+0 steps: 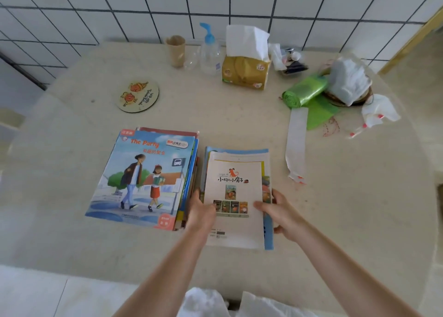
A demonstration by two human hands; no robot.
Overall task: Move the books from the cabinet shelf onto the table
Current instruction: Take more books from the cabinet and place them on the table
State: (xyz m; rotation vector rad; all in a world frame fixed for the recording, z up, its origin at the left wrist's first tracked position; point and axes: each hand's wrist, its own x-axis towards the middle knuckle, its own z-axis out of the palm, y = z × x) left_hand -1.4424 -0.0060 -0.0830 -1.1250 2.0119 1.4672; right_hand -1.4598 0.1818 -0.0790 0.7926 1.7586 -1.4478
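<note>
Two stacks of thin books lie side by side on the beige table [239, 125]. The left stack [143, 175] is topped by a blue picture book titled "The Party". The right stack [233, 180] has a white cover with a small red dog on top. My left hand [200, 212] holds the right stack's left edge, thumb on the cover. My right hand [279, 211] grips its right edge, fingers curled round the side. The cabinet shelf is out of view.
Along the back of the table stand a brown paper cup [176, 50], a blue-topped bottle [211, 53] and a tissue pack [245, 70]. A round coaster [137, 96] lies at back left. A green bag roll [304, 91], plastic bags and a paper strip [296, 141] crowd the right.
</note>
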